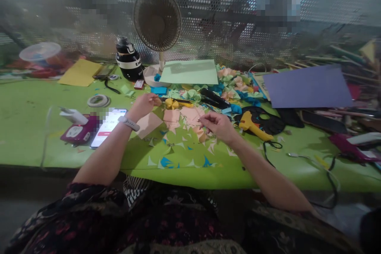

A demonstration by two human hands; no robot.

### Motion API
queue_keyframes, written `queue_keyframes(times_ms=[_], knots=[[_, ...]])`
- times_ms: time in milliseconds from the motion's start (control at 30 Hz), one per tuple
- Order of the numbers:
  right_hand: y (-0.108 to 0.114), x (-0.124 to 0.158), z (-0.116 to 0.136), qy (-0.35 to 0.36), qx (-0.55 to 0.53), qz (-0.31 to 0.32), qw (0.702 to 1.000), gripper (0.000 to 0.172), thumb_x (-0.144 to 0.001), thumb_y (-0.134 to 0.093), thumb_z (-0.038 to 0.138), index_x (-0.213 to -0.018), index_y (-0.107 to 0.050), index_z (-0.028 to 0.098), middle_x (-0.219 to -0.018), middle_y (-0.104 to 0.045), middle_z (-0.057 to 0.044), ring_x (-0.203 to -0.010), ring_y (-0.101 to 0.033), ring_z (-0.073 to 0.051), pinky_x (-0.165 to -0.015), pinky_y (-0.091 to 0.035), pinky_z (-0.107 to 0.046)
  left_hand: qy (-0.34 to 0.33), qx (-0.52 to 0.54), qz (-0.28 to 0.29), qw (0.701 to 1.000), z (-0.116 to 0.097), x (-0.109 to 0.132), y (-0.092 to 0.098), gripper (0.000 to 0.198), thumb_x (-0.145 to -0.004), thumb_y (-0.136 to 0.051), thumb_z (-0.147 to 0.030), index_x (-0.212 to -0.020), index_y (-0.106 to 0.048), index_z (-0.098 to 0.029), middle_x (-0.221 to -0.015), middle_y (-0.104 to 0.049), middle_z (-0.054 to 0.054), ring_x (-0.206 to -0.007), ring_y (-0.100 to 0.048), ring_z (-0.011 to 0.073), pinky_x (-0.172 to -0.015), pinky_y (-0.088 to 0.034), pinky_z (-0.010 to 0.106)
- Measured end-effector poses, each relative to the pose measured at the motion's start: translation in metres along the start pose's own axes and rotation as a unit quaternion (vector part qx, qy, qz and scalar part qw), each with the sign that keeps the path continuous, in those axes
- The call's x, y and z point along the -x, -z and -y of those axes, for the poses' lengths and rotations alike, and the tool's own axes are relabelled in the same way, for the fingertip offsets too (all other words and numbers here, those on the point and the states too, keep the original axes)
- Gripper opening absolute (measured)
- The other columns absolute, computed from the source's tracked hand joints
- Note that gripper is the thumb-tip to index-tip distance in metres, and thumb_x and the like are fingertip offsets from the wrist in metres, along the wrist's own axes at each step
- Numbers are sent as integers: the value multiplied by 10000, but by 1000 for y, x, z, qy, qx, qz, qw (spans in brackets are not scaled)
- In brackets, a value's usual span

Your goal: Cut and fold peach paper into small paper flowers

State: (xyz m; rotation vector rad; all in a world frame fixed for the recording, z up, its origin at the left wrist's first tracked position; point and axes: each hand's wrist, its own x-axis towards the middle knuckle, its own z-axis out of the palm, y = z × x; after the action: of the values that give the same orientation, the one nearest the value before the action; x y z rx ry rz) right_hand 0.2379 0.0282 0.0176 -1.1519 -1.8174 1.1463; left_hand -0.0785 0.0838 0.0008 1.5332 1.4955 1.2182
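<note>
My left hand (146,105) is above the green table with its fingers curled together; whatever they may hold is hidden. Just right of its fingertips is a yellow folded paper piece (172,104). My right hand (218,126) is closed in a pinch over cut paper, and anything between its fingertips is too small to name. Peach paper pieces (172,116) lie between the hands, and a peach sheet (149,124) rests below my left hand. Pale and blue paper scraps (166,162) are scattered toward the table's front edge.
A phone (108,127) lies by my left forearm, near a purple tissue holder (79,130). Behind stand a black bottle (129,61) and a fan (157,20). A yellow glue gun (254,126), a black stapler-like tool (214,98) and a purple sheet (308,86) lie rightward.
</note>
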Motion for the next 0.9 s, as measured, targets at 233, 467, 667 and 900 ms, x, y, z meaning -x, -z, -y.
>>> queue_keyframes(times_ms=[233, 467, 667, 900], knots=[[2, 2, -8, 153, 245, -70, 955, 295, -934, -539, 430, -883, -718, 202, -886, -759, -83, -787, -678, -207, -741, -502, -326, -194, -171, -93, 961, -37, 22, -14, 148, -796, -671, -208, -932, -729, -198, -1195, -655, 126, -1181, -578, 294, -1081, -409, 433], [3, 0, -18, 181, 339, -80, 920, 297, -974, -492, 387, -960, -740, 225, -985, -775, -85, -905, -710, -223, -807, -513, -329, -254, -23, 88, 963, -67, 69, -54, 153, -771, -782, -301, -893, -725, -230, -999, -670, 84, -1054, -586, 248, -995, -461, 406], [1, 2, -17, 191, 366, -82, 907, 332, -988, -469, 405, -976, -748, 226, -973, -779, -81, -876, -714, -221, -769, -508, -323, -234, -13, 84, 968, -66, 79, -62, 192, -755, -802, -329, -890, -700, -237, -1001, -656, 78, -1041, -569, 254, -1008, -437, 414], [0, 1, -19, 185, 385, -76, 901, 332, -990, -469, 408, -987, -749, 230, -979, -781, -75, -866, -714, -218, -747, -498, -317, -255, -31, 76, 963, -64, 79, -64, 178, -789, -776, -314, -926, -695, -234, -1016, -648, 81, -1044, -567, 251, -998, -434, 407]])
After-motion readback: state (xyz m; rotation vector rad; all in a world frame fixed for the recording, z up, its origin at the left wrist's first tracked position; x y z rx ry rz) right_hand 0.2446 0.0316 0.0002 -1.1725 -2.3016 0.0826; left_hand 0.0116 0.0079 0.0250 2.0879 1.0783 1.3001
